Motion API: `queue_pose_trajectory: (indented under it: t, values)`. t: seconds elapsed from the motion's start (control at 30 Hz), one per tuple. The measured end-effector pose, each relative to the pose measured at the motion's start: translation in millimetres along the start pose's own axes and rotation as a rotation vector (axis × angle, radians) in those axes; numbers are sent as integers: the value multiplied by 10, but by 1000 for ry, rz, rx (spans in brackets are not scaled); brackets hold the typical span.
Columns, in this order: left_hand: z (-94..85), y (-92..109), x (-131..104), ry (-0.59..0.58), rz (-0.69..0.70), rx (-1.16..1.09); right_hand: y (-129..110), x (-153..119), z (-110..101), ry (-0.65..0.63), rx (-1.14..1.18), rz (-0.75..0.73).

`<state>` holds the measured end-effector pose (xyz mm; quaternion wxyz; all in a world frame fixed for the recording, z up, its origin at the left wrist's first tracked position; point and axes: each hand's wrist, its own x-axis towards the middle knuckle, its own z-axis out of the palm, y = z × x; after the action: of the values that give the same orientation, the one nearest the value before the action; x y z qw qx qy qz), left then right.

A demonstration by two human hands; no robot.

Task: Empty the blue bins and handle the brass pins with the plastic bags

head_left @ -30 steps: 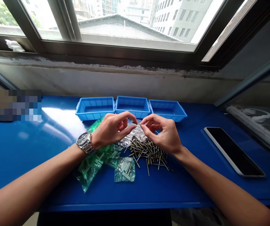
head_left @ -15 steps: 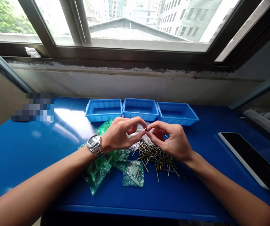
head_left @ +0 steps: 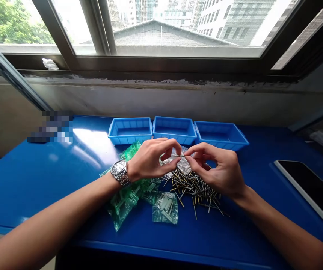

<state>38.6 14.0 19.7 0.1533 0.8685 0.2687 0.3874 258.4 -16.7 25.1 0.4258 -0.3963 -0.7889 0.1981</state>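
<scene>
Thumb and forefinger of my left hand [head_left: 156,157] pinch one end of a thin metal pin [head_left: 181,156]. Its other end is between the fingertips of my right hand [head_left: 218,167]. Both hands hover over a pile of loose metal pins [head_left: 196,187], silvery with brassy parts. Clear plastic wrapping [head_left: 182,165] lies behind the pile, partly hidden by my hands. Green plastic bags [head_left: 124,202] spread beneath and beside my left wrist. One small clear bag [head_left: 165,208] with pale pieces inside rests in front of them.
Three blue bins [head_left: 130,141], [head_left: 174,140], [head_left: 222,144] stand in a row at the back of the blue table [head_left: 51,180]. A dark-screened device [head_left: 310,191] with a white edge lies at the right. Blurred items [head_left: 51,127] sit at the back left.
The fingertips have drawn slightly apart, and a thin pin now shows between them. The whole view has shifted a little, so everything appears further right.
</scene>
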Motion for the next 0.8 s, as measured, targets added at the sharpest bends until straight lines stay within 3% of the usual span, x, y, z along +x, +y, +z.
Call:
queue_pose_trajectory:
  t: [0.2,0.53,0.8]
  values:
    - [14,-8,-14,32,20,-10,15,-3,-10,-1,-13,3]
    - [23,31,1,73,69,-37,17,12,32,-113,-13,4]
    - [1,35,-2,68,20,-22,10,-4,0,0,-25,17]
